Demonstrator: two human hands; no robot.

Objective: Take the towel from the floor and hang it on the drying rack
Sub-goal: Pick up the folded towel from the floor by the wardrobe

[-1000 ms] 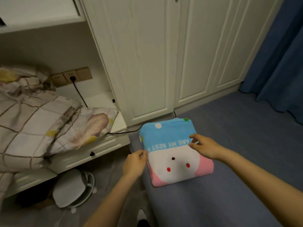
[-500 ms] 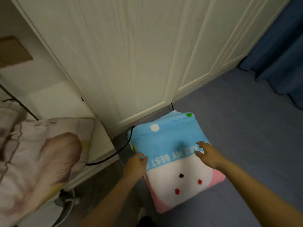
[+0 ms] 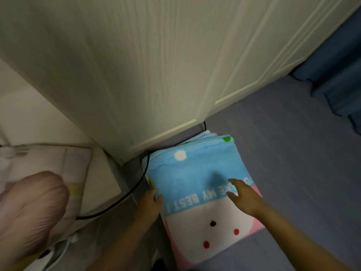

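A folded towel, blue on top with white letters and a white and pink cartoon face below, lies on a blue-grey surface by the wardrobe. My left hand is at the towel's left edge, its thumb on top of the edge and its fingers hidden underneath. My right hand hovers over or rests on the towel's right part with fingers spread and relaxed. No drying rack is in view.
White wardrobe doors rise directly behind the towel. A black cable runs along the towel's left side. A patterned quilt hangs over a white ledge at the left. Blue curtains hang at the right.
The camera has moved closer and lower toward the towel. My left hand has closed onto the towel's left edge. My right hand stays over its right part.
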